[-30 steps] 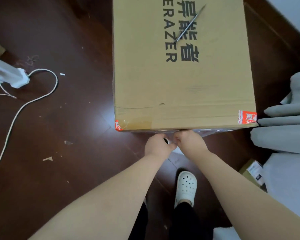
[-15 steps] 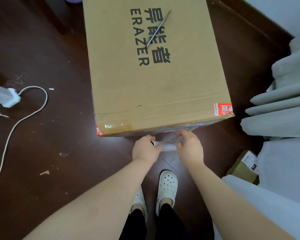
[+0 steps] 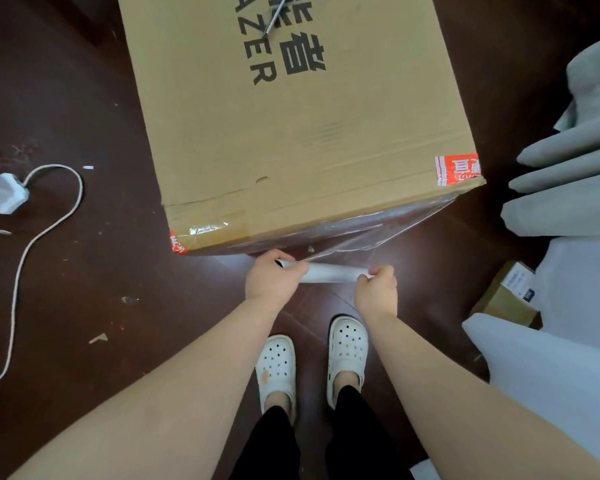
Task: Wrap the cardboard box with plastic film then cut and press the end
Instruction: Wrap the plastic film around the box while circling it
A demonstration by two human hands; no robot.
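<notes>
A large brown cardboard box (image 3: 302, 133) with black print stands on the dark wood floor in front of me. Clear plastic film (image 3: 361, 233) covers its near side face, stretched from the right corner down to a white film roll (image 3: 329, 273). The roll lies level just below the box's near edge. My left hand (image 3: 271, 277) grips the roll's left end and my right hand (image 3: 376, 289) grips its right end. A thin metal blade (image 3: 276, 15) lies on the box top near the print.
A white power strip (image 3: 4, 195) with a looping cord (image 3: 49, 216) lies on the floor at left. Grey curtain folds (image 3: 568, 168) hang at right, with a small cardboard parcel (image 3: 506, 296) below them. My feet in white clogs (image 3: 312, 358) stand behind the hands.
My hands moved apart along the roll and drew back from the box, exposing the white roll between them. Film now shows on the near face. The view shifted closer and leftward.
</notes>
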